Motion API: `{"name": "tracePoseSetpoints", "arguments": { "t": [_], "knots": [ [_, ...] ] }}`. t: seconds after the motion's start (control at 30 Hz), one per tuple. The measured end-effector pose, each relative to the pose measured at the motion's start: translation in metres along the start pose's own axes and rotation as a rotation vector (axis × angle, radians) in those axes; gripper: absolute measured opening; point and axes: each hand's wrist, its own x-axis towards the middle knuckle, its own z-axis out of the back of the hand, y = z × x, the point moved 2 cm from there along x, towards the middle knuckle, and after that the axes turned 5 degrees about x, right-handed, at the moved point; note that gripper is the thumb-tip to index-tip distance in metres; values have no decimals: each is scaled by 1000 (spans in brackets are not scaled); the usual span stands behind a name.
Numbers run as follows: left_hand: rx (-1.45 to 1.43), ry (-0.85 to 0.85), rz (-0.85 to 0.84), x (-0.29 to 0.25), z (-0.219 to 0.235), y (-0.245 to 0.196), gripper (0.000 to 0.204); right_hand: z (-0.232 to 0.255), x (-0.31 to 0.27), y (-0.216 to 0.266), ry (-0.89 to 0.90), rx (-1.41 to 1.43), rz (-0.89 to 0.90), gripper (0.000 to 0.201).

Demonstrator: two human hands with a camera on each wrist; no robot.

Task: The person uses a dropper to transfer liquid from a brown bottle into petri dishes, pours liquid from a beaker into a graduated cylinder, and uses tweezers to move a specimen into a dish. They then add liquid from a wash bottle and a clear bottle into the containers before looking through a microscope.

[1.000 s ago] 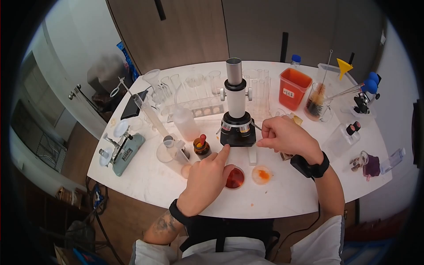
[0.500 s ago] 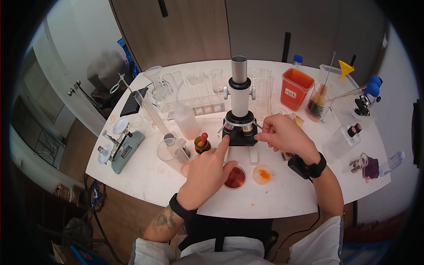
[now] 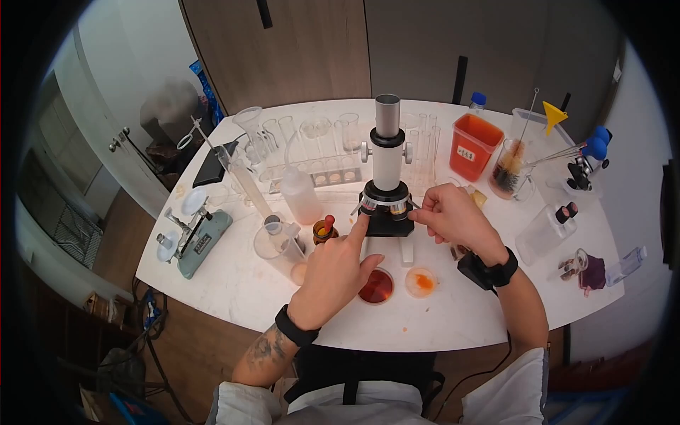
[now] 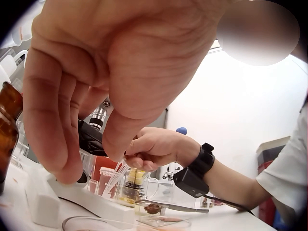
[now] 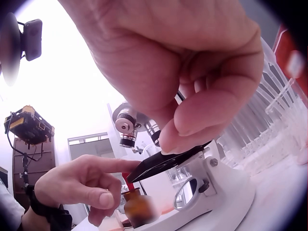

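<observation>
A white and black microscope point(image 3: 386, 166) stands upright before me, its black stage point(image 3: 391, 225) between my hands. My left hand point(image 3: 333, 273) reaches in from the left, the straight index finger touching the stage's left edge. At the right side of the stage, the curled fingers of my right hand point(image 3: 457, 216) pinch the thin metal stage clip point(image 3: 415, 204); in the right wrist view their tips meet just over the stage point(image 5: 166, 163), hiding the clip's end. Near my left thumb lies a round dish of dark red liquid point(image 3: 375, 287), beside a dish with an orange smear point(image 3: 421, 282).
An amber dropper bottle point(image 3: 324, 231) and a clear beaker point(image 3: 276, 244) stand left of my left hand. A balance point(image 3: 205, 244) sits far left. Behind are a plastic wash bottle point(image 3: 300, 195), glassware and a red bin point(image 3: 476, 145). A clear bottle point(image 3: 542, 230) stands at right.
My left index finger has slid from the stage's front edge to its left edge. The right fingertips have closed in on the clip. The head view has shifted slightly.
</observation>
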Motion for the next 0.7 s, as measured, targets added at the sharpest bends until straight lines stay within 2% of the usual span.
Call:
{"name": "tracePoseSetpoints", "arguments": {
  "t": [0.2,0.33,0.4,0.5,0.6,0.7],
  "knots": [
    [-18,-5,-9,1,0,1,76,-1,0,1,-9,-20,-4,28],
    [-114,-91,-41,-4,5,8,69,10,-6,8,-52,13,23,26],
    [-141,-193,-57,-6,13,9,64,19,-8,14,-93,-1,57,26],
    [-169,-239,-81,0,36,4,58,31,-4,15,-107,-52,208,25],
    [-169,-271,-77,10,49,-2,55,31,-2,23,-32,-124,313,46],
    [-179,-271,-147,22,46,-2,55,27,-2,32,54,-153,328,71]
  ]
}}
